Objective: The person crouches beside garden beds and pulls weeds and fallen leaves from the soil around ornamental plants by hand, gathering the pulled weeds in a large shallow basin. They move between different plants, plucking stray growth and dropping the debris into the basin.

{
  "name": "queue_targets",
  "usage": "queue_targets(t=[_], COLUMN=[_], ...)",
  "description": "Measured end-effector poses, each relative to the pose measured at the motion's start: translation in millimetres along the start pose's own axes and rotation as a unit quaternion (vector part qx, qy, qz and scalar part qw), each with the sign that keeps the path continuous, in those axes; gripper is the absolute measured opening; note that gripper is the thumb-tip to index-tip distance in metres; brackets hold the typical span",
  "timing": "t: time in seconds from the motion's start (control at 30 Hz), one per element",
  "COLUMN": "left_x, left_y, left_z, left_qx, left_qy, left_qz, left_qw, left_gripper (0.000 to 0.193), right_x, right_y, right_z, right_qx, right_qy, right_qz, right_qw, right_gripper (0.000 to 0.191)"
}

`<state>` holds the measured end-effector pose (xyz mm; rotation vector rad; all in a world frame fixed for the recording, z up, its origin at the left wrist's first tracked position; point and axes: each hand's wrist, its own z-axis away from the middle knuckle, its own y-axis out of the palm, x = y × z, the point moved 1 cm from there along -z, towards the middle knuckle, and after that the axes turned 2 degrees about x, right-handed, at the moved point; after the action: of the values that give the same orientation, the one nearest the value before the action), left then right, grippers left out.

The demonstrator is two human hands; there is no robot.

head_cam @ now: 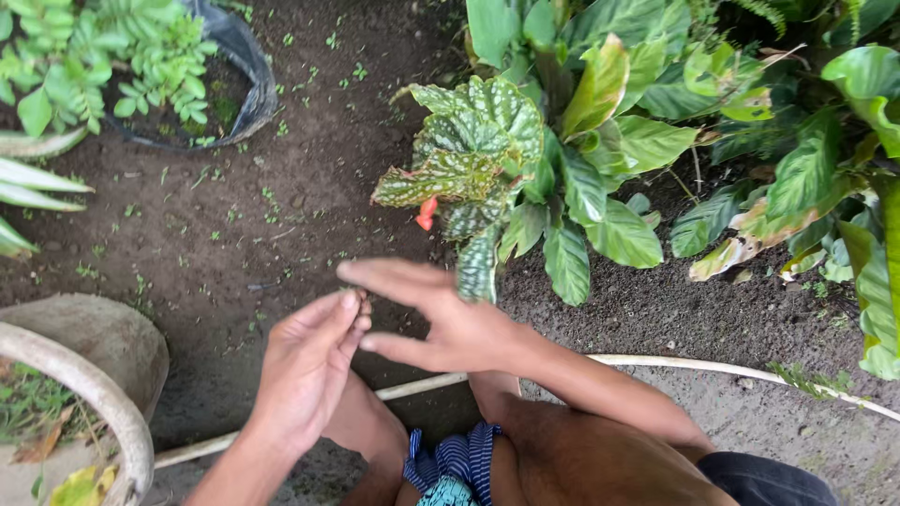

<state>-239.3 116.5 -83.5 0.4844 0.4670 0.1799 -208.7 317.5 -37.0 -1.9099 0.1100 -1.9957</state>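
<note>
My left hand (305, 370) hovers over dark soil, its fingers held together and its fingertips pinched near my right hand; whether it holds anything I cannot tell. My right hand (441, 319) is spread with fingers extended to the left, empty, its fingertips reaching toward my left fingertips. Both hands are just in front of a spotted-leaf plant (469, 159) with a small red bud (427, 214). My bare knees (525, 440) are below, in a squat.
Broad green leafy plants (656, 122) fill the upper right. A black grow bag (239, 75) with a fern-like plant sits upper left. A concrete pot rim (103, 398) is at lower left. A pale hose (712, 367) runs across the ground.
</note>
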Motion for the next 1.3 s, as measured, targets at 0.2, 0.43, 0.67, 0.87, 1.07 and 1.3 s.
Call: queue_targets(t=[0.2,0.43,0.67,0.87,1.07,1.3], left_x=[3.9,-1.1,8.3,7.5,5.1,-37.1], left_y=[-9.4,-11.0,-25.3,-47.6,-98.6,-63.6], left_z=[2.8,9.7,7.9,2.4,-6.2,-5.7], left_qx=[0.025,0.005,-0.051,-0.057,0.032,0.175], left_qy=[0.008,0.006,-0.03,-0.04,-0.053,0.095], left_qz=[-0.02,-0.064,-0.075,-0.093,-0.1,-0.541], left_qw=[0.999,0.998,0.995,0.993,0.993,0.817], left_gripper=[0.021,0.028,0.041,0.049,0.052,0.031], right_x=[-12.1,-14.4,-28.4,-28.3,-8.9,33.7], right_y=[14.9,27.6,39.5,39.9,30.3,-16.1], right_z=[5.7,10.1,17.6,25.6,37.9,71.2], right_qx=[-0.043,-0.094,-0.121,-0.138,-0.153,-0.203], right_qy=[-0.056,-0.073,-0.103,-0.149,-0.183,-0.177], right_qz=[0.114,0.101,0.173,0.277,0.301,0.278], right_qw=[0.991,0.988,0.972,0.939,0.923,0.922], right_gripper=[0.051,0.045,0.038,0.036,0.021,0.011])
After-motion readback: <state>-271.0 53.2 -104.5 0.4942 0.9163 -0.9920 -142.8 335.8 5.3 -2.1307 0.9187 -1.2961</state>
